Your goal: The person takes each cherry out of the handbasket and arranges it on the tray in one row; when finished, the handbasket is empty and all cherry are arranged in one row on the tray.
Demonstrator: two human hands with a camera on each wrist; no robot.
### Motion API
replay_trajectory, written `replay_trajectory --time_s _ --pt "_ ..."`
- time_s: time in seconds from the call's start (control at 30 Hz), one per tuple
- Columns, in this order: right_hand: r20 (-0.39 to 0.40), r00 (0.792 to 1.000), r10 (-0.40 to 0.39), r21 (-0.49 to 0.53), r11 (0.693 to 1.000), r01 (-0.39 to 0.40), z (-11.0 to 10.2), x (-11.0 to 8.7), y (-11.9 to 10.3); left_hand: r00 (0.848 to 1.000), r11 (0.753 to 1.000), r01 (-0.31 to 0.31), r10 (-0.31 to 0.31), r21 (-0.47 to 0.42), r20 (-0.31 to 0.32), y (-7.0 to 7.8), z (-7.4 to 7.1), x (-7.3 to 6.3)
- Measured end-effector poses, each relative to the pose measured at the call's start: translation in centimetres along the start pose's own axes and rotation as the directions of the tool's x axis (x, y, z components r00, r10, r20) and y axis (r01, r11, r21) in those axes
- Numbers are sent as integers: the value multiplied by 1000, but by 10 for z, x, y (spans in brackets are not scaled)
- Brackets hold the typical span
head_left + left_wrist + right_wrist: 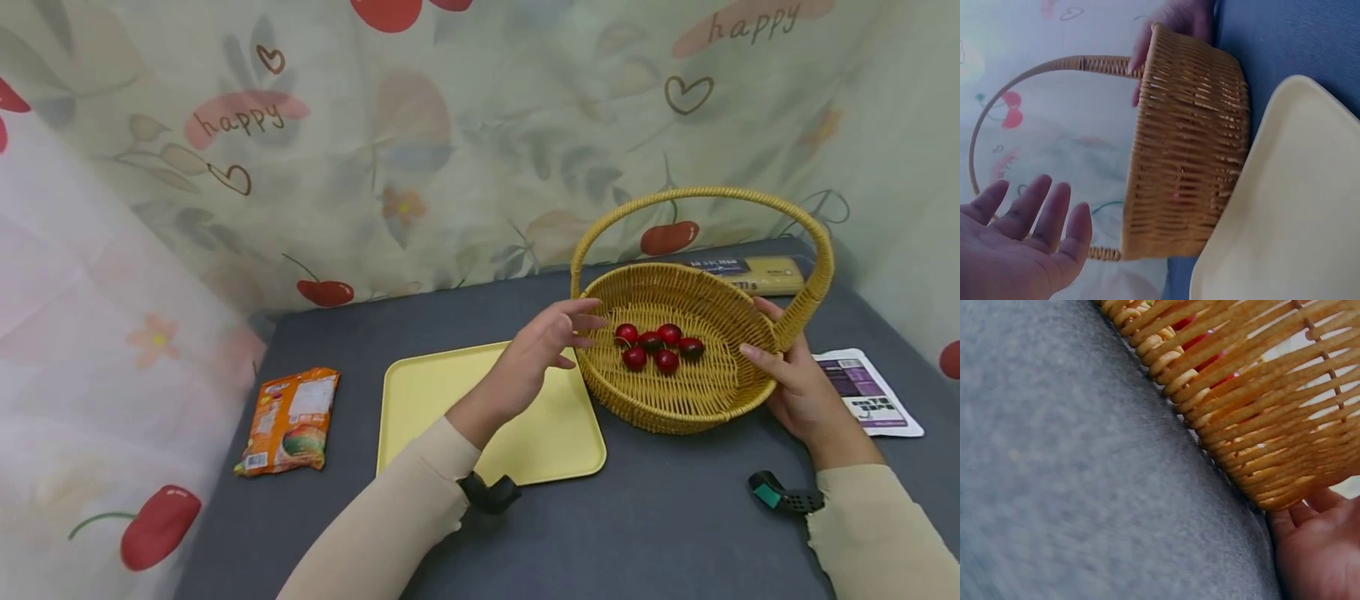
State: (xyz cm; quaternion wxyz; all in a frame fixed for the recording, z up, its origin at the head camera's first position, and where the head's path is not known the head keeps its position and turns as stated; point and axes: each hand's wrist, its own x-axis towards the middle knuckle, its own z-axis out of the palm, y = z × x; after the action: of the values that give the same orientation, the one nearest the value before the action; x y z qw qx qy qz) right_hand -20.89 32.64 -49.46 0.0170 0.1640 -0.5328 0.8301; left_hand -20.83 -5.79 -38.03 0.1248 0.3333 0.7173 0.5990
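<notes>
A yellow wicker basket [645, 410] with a tall arched handle stands on the right half of the table. Several dark red cherries [666, 361] lie on its bottom. My right hand [802, 387] grips the basket's right side near the foot of the handle, thumb over the rim; in the right wrist view, part of that hand [1322, 550] shows against the wicker wall. Beside the left rim is my left hand [525, 358], its fingers spread and holding nothing. The left wrist view shows this hand [1029, 250] apart from the basket wall [1185, 150].
A pale yellow tray [450, 383] lies left of the basket, partly beneath my left arm. Farther left is an orange snack bag [294, 421]. A spaghetti pack [776, 275] sits behind the basket, and a white and purple pouch [873, 396] lies beyond my right hand.
</notes>
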Motion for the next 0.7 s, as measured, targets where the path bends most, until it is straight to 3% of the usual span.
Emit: replay_trajectory --time_s 0.23,0.47,0.7 --pt "38 999 15 -17 1000 -14 -2 -3 -2 999 998 43 -43 -45 3 -5 16 36" --pt "29 999 20 -33 999 -19 -1 -4 -2 997 993 78 -80 -88 -14 -9 28 62" --pt "30 999 21 -42 999 -20 0 -4 -2 988 989 138 -141 -55 -58 -24 31 85"
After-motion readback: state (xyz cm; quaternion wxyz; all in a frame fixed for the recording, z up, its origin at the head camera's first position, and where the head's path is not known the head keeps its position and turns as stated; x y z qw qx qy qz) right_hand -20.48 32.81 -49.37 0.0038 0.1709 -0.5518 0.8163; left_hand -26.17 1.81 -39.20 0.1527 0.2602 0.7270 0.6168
